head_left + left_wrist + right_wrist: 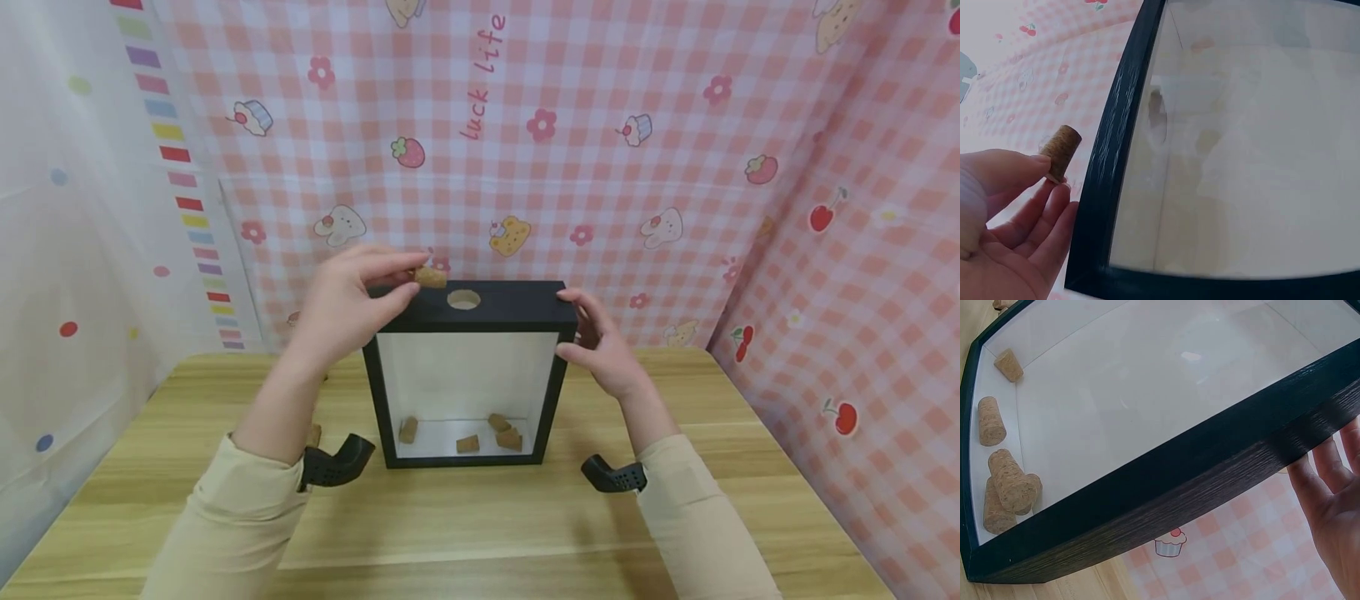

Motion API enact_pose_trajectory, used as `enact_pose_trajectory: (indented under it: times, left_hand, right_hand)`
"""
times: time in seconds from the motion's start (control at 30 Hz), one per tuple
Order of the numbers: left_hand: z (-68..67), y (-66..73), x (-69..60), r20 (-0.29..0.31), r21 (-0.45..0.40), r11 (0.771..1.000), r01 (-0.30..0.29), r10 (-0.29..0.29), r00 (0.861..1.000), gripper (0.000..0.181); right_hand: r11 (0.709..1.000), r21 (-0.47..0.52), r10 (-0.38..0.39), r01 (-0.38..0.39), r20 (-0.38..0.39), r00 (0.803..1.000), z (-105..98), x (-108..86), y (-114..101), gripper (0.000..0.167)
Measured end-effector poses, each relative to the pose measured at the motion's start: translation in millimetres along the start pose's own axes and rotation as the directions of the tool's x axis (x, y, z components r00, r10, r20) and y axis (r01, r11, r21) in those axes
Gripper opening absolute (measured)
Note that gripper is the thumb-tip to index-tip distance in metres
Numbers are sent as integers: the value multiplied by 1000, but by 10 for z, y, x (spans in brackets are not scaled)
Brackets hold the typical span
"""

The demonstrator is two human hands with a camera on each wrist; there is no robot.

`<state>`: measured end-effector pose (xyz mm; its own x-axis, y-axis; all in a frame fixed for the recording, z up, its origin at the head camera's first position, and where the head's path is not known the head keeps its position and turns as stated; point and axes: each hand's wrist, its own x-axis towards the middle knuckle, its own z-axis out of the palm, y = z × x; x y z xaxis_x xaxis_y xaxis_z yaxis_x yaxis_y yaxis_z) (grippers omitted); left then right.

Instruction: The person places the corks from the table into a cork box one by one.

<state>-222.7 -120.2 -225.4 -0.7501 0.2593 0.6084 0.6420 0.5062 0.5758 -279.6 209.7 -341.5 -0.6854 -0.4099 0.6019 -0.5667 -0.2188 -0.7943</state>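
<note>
My left hand (352,300) pinches a cork (431,277) between thumb and fingertips, just left of the round hole (463,299) in the top of a black shadow box frame (510,310). In the left wrist view the same cork (1062,153) is held tilted beside the frame's dark edge. My right hand (603,346) grips the frame's upper right corner, thumb at the front and fingers over the top and side. Behind the clear front, several corks (991,422) lie on the white floor of the upright box, some of them heaped at the right end.
The box stands on a wooden table (465,533). Partly hidden behind my left forearm lies another cork (314,434). A pink checked cloth (600,183) hangs close behind the box and along the right side; a white dotted cloth (82,233) is at the left.
</note>
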Motion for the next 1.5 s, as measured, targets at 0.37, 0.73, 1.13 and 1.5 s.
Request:
enact_pose_trajectory:
  times: [0.37, 0.73, 1.13, 1.5]
  left_hand:
    - [216, 54, 124, 79, 65, 997, -31, 26, 997, 29]
    - [270, 97, 128, 130, 101, 991, -82, 69, 989, 33]
    - [25, 47, -46, 121, 71, 993, -91, 82, 989, 33]
    - [-359, -122, -242, 38, 18, 999, -42, 41, 998, 32]
  right_hand:
    - [1000, 5, 5, -5, 2, 1000, 4, 3, 6, 57]
    - [1000, 15, -11, 11, 14, 1000, 1, 6, 9, 56]
    - [1000, 14, 8, -8, 6, 1000, -3, -4, 9, 57]
    - [1000, 22, -5, 5, 18, 1000, -2, 0, 18, 56]
